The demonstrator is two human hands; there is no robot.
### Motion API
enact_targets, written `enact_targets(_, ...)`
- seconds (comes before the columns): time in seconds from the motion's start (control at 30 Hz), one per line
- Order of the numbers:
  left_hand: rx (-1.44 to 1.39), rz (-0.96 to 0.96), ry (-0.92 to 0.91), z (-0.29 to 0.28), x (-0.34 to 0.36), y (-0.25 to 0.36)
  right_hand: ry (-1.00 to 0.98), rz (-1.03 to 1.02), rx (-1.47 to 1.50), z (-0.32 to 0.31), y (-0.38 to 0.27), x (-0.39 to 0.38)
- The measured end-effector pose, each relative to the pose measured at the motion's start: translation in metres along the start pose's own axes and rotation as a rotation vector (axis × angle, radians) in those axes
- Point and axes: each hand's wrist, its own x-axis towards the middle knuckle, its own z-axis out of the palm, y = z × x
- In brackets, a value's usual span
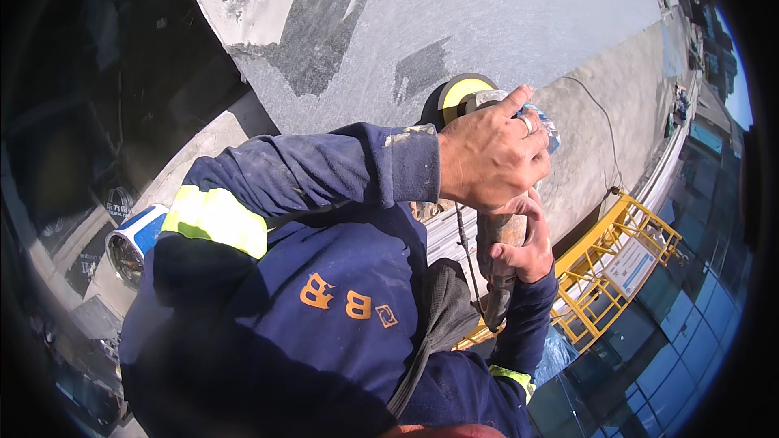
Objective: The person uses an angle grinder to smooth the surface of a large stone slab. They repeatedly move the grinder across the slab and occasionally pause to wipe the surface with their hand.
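A: Head view: where's the grinder?
B: Right of the middle, stretching from one o'clock round to nearly five. Its disc is at the upper end, over the grey surface. I can't tell whether it touches.
A: And the hands?
B: The left hand is curled over the grinder's head, knuckles up, one finger standing straighter. The right hand is clasped round the body below, thumb on the near side.
A: Count things for me.
B: Two hands, one grinder, one disc, one ring. One yellow frame at the right hand's four o'clock; one bucket near nine. Two stretches of cord show; I can't tell if they join.
A: Edges and room?
B: From the disc, bare surface runs twelve to two o'clock, ending in a curved edge against dark. Another edge cuts down at ten o'clock. Pale rails line the three o'clock side, beyond the cord.
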Motion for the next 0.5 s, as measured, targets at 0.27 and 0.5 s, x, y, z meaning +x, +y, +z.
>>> enact_targets(0.27,-0.147,0.078,0.04,0.014,0.006,-0.002,0.026,-0.046,0.097,0.008,0.004,-0.002)
enact_targets(0.5,-0.129,0.101,0.195,0.016,0.002,-0.013,0.04,-0.139,0.047,0.019,-0.004,0.008)
